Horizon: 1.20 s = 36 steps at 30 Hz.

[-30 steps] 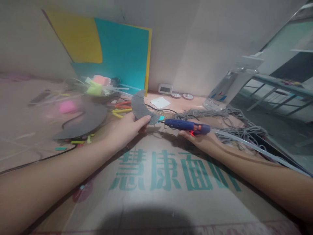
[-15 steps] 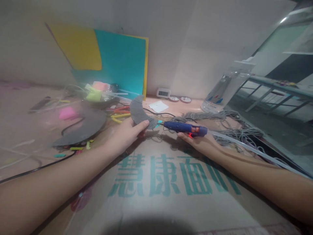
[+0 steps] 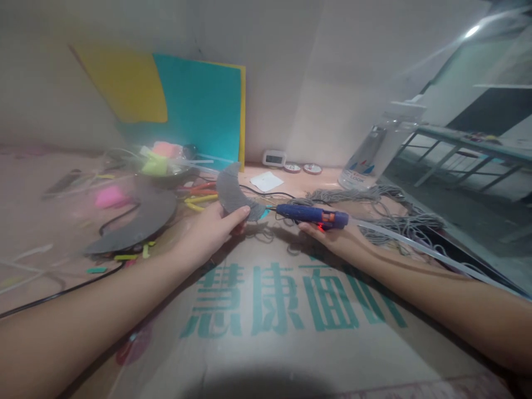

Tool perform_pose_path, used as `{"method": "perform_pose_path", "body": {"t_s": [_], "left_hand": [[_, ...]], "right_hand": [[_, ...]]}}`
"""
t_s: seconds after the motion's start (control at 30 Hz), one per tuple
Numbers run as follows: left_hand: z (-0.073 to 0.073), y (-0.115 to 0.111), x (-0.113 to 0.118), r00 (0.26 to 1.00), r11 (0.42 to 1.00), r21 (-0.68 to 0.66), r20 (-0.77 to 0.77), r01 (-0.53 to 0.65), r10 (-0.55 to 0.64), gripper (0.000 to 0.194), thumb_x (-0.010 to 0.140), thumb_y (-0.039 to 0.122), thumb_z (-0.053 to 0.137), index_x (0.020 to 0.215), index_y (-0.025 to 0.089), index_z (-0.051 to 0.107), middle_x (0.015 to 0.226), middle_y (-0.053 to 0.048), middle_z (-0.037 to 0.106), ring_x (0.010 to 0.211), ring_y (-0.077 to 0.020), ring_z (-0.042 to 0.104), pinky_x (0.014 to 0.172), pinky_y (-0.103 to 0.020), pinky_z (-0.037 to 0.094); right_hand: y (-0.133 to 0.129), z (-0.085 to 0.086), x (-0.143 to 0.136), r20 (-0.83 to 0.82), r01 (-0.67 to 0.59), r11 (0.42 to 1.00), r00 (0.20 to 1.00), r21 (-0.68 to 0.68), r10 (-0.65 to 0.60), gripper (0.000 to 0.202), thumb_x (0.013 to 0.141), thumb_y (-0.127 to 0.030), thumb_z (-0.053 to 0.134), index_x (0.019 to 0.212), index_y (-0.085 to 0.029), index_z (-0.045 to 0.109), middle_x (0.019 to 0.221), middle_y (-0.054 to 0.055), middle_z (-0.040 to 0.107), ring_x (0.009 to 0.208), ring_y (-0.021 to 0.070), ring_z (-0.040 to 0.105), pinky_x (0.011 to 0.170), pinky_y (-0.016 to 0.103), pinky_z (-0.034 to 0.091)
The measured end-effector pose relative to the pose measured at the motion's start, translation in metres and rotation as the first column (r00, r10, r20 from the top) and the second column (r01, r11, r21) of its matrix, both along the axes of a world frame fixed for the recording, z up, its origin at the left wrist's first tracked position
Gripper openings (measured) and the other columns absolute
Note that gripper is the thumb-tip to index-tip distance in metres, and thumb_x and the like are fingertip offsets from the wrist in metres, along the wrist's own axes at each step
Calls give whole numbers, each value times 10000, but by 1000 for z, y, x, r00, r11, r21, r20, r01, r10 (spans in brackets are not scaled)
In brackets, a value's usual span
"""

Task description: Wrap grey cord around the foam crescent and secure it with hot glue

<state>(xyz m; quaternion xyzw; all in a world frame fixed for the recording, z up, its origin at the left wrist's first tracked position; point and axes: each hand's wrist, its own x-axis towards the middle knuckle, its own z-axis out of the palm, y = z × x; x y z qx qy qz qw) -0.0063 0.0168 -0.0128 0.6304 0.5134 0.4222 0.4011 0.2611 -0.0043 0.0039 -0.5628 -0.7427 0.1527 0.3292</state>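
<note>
A grey crescent-shaped piece [image 3: 231,191] with a ribbed surface is pinched between the thumb and fingers of my left hand [image 3: 222,224]. My right hand [image 3: 338,238] is closed around a blue hot glue gun [image 3: 305,214], which has a red light lit and a long clear glue stick [image 3: 399,237] running out of its back. The gun's nozzle is at the lower right tip of the crescent; I cannot tell whether they touch. A second, larger grey crescent [image 3: 141,221] lies on the table to the left.
Coils of grey cord [image 3: 378,221] lie at the right, by a clear plastic container [image 3: 372,149]. Yellow-handled pliers [image 3: 199,200], a small white digital clock [image 3: 274,158] and a white paper piece [image 3: 266,181] lie behind my hands. Teal and yellow sheets [image 3: 203,111] lean on the wall.
The view has shifted slightly, so everything sits a little further left. Both hands keep their hold, with the nozzle still at the crescent's tip.
</note>
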Motion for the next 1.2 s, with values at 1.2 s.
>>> {"method": "perform_pose_path", "body": {"t_s": [1.2], "left_hand": [[-4,2,-3,1000,999,-33,13,18,-18,419,836,564,593,680,177,564,618,2,577,567,-137,512,526,-257,342]], "right_hand": [[-4,14,-11,-130,-64,996,990,-55,57,272,809,-486,636,880,-227,680,882,71,746,837,277,714,790,438,596]]}}
